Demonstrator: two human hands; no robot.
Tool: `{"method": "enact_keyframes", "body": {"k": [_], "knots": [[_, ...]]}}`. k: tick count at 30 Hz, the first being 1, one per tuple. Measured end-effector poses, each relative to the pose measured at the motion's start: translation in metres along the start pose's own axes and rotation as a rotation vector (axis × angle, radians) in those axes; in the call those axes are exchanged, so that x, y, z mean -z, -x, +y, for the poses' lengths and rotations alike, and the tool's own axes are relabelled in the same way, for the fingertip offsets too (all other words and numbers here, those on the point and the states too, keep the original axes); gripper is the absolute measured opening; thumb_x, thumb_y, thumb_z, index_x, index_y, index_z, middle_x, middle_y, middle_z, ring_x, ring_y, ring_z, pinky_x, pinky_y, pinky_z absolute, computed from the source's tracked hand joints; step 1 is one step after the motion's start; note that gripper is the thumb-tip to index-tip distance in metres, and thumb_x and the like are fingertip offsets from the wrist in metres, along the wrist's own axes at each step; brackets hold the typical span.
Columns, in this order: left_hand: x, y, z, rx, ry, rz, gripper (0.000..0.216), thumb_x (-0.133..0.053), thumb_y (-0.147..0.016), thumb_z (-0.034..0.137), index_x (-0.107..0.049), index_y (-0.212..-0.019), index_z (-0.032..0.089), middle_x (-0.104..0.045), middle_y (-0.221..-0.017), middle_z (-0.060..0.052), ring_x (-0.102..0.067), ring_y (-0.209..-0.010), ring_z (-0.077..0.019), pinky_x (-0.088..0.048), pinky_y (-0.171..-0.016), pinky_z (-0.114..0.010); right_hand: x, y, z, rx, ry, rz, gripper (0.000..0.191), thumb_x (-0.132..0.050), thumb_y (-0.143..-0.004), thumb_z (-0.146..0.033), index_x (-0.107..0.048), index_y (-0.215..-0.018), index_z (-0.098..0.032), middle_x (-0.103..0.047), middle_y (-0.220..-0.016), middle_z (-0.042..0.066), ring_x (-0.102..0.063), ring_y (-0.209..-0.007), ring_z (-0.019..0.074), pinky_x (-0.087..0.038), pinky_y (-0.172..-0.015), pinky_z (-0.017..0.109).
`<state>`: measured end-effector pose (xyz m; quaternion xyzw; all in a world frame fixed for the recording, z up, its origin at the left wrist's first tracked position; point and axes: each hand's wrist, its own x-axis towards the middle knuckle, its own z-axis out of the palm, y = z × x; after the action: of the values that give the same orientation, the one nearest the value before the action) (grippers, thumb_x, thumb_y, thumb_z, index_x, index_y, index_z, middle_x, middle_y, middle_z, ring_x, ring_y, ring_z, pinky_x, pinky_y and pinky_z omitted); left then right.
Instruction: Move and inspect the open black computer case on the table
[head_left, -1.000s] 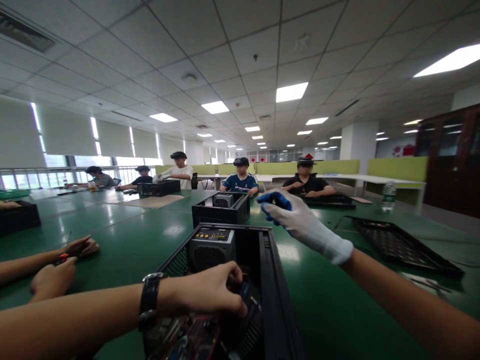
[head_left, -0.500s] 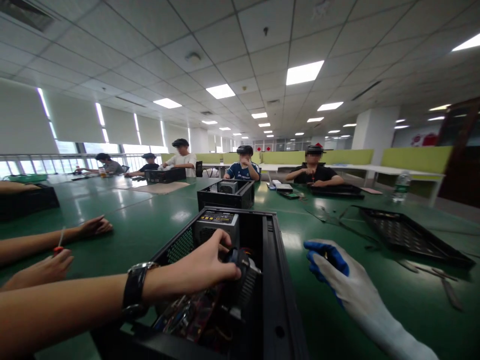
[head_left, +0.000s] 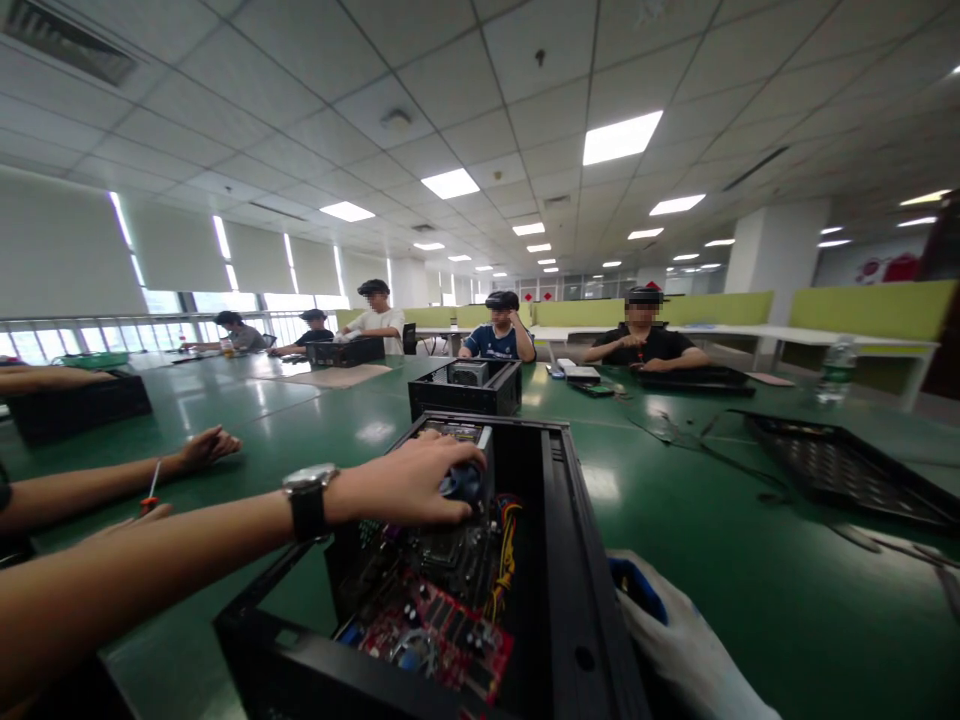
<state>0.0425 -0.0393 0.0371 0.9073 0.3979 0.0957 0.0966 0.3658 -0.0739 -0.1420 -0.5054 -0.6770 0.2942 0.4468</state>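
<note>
My bare left hand (head_left: 420, 478), with a watch on the wrist, is closed round a dark CPU cooler (head_left: 463, 484); its fan side shows between thumb and fingers. Hand and cooler are over the far part of an open black computer case (head_left: 551, 540), near the power supply (head_left: 485, 440). Inside the case lie a dark motherboard (head_left: 450, 550), a red circuit card (head_left: 450, 635) and yellow and red cables (head_left: 506, 560). My right hand (head_left: 660, 620), in a white and blue glove, is beside the case's right wall, its fingers curled. What they hold is hidden.
A co-worker's hand (head_left: 210, 447) and a screwdriver (head_left: 152, 490) are close on the left. Another case (head_left: 465, 390) stands behind mine. At right are a black panel (head_left: 847, 465), cables and a water bottle (head_left: 836, 370). Several people sit round the green table (head_left: 300, 440).
My left hand has moved the cooler away from me, towards the power supply, uncovering the boards. My right hand has come down and closer to the case's right wall.
</note>
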Motion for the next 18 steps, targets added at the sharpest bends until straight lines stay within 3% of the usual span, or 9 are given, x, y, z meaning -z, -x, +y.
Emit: {"method": "enact_keyframes", "body": {"k": [2, 4, 6, 8, 11, 15, 18], "knots": [[-0.008, 0.003, 0.004, -0.005, -0.094, -0.084, 0.062, -0.072, -0.084, 0.047, -0.053, -0.137, 0.020, -0.055, -0.134, -0.013, -0.048, -0.126, -0.0352, -0.038, -0.109, -0.055, 0.005, 0.004, 0.010, -0.046, -0.008, -0.013, 0.049, -0.056, -0.084, -0.068, -0.071, -0.107, -0.028, -0.073, -0.108, 0.008, -0.069, -0.100, 0.0294, -0.055, -0.088, 0.038], [-0.011, 0.016, 0.016, -0.011, -0.035, -0.058, 0.061, -0.067, -0.090, 0.051, -0.049, -0.142, 0.023, -0.052, -0.139, -0.011, -0.047, -0.130, -0.0315, -0.037, -0.113, -0.051, 0.012, 0.010, 0.017, -0.118, -0.010, 0.012, 0.055, -0.056, -0.084, -0.071, -0.069, -0.117, -0.030, -0.071, -0.118, 0.008, -0.066, -0.109, 0.0306, -0.054, -0.092, 0.040], [-0.011, 0.038, 0.034, -0.008, 0.039, -0.005, 0.047, -0.058, -0.097, 0.050, -0.051, -0.138, 0.028, -0.053, -0.138, -0.006, -0.051, -0.126, -0.0250, -0.041, -0.111, -0.042, 0.018, 0.016, 0.019, -0.188, -0.029, 0.089, 0.063, -0.055, -0.082, -0.074, -0.064, -0.129, -0.033, -0.068, -0.127, 0.008, -0.063, -0.118, 0.0314, -0.053, -0.097, 0.041], [-0.013, 0.065, 0.052, -0.032, 0.041, -0.008, 0.038, -0.056, -0.099, 0.047, -0.053, -0.133, 0.031, -0.056, -0.135, -0.003, -0.057, -0.119, -0.0217, -0.047, -0.103, -0.034, 0.017, 0.017, 0.012, -0.231, -0.080, 0.180, 0.073, -0.054, -0.082, -0.076, -0.057, -0.140, -0.032, -0.065, -0.133, 0.008, -0.061, -0.122, 0.0318, -0.052, -0.099, 0.043], [-0.030, 0.098, 0.068, -0.198, -0.161, 0.017, 0.034, -0.058, -0.099, 0.036, -0.053, -0.133, 0.031, -0.065, -0.122, -0.002, -0.064, -0.103, -0.0211, -0.052, -0.088, -0.029, 0.001, 0.008, -0.008, -0.205, -0.154, 0.294, 0.079, -0.056, -0.081, -0.075, -0.056, -0.142, -0.025, -0.064, -0.134, 0.012, -0.060, -0.124, 0.0332, -0.053, -0.100, 0.044], [-0.059, 0.111, 0.062, -0.266, -0.510, 0.140, 0.020, -0.054, -0.101, 0.025, -0.058, -0.120, 0.022, -0.071, -0.093, -0.003, -0.066, -0.073, -0.0212, -0.048, -0.062, -0.030, -0.030, -0.002, -0.035, -0.136, -0.284, 0.273, 0.073, -0.062, -0.078, -0.070, -0.063, -0.135, -0.025, -0.070, -0.123, 0.011, -0.064, -0.116, 0.0351, -0.056, -0.096, 0.047], [-0.064, 0.112, 0.042, -0.268, -0.532, 0.118, 0.027, -0.062, -0.097, 0.042, -0.059, -0.114, 0.022, -0.068, -0.086, -0.001, -0.062, -0.063, -0.0209, -0.041, -0.053, -0.031, -0.049, -0.004, -0.046, -0.117, -0.291, 0.239, 0.067, -0.057, -0.083, -0.068, -0.063, -0.135, -0.026, -0.073, -0.117, 0.009, -0.068, -0.110, 0.0349, -0.059, -0.091, 0.047]]}}
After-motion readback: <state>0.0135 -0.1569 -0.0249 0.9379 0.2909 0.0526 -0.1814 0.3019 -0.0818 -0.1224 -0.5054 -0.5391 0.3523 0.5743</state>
